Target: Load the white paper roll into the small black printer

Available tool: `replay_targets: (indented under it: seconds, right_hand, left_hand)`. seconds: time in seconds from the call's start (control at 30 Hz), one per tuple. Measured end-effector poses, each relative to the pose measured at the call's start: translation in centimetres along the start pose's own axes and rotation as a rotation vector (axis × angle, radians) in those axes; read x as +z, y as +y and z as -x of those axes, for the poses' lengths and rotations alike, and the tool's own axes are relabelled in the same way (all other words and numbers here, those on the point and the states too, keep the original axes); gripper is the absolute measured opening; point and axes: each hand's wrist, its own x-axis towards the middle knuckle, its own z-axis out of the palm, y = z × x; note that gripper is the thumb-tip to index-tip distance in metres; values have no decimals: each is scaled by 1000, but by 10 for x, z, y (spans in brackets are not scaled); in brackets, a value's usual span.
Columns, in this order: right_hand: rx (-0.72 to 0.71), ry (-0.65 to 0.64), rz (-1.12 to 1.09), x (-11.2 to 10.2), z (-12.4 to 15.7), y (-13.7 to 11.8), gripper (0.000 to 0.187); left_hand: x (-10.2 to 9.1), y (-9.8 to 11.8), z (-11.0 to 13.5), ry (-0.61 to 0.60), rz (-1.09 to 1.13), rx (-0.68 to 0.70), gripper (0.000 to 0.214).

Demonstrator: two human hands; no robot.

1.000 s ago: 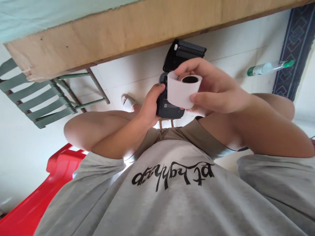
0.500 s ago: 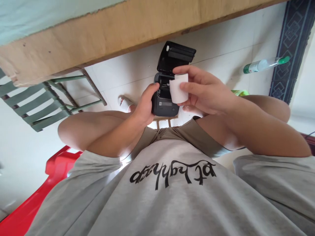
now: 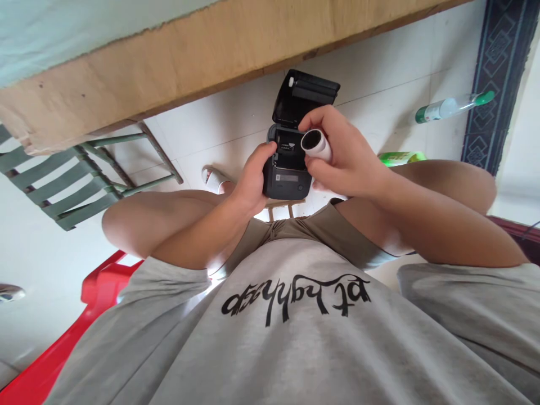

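A small black label printer sits in my left hand, which wraps round its left side with the thumb on the edge of the bay. Its lid stands swung up, and the roll bay lies exposed. In my right hand is a white paper roll, gripped between thumb and fingers beside the bay's right edge. The roll's hollow dark end faces up toward me. Some of my right fingers are hidden behind the roll.
A wooden table edge runs across just beyond the printer. A green folding stool stands on the left, and a red plastic chair is lower left. On the floor at right lie a plastic bottle and a green packet.
My right hand has turned the paper roll so that its hollow end now faces up, and has moved it slightly right. The printer stays in my left hand with its lid raised.
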Motion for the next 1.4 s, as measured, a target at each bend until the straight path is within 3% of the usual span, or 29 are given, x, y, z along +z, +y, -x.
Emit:
replay_targets:
  seconds: [0.1, 0.33, 0.67, 0.87, 1.1, 1.2, 1.3, 1.33, 1.4]
  right_hand:
    - [-107, 4, 306, 2, -3, 9, 60]
    - [26, 7, 660, 13, -9, 11, 55]
    - [-100, -4, 823, 15, -15, 14, 49]
    - [-180, 24, 867, 14, -15, 18, 27]
    - [-245, 38, 721, 19, -3, 10, 34]
    - [-377, 1, 573, 6, -2, 9, 48]
    - [-454, 227, 267, -15, -4, 9, 57]
    - [-433, 359, 179, -21, -4, 10, 55]
    - [-346, 496, 77, -28, -5, 13, 42]
  left_hand:
    - [-1, 0, 1, 0, -12, -23, 29]
    - [-1, 0, 5, 38, -27, 12, 41]
    - [2, 4, 9, 76, -7, -24, 41]
    - [1, 5, 9, 51, 37, 9, 38]
    - [-4, 7, 10, -86, 10, 113, 20]
    - [-7, 5, 11, -104, -27, 123, 38]
    - [-12, 4, 12, -151, -55, 104, 56]
    - [-13, 4, 12, -177, -70, 99, 59]
    - [-15, 3, 13, -234, -98, 94, 64]
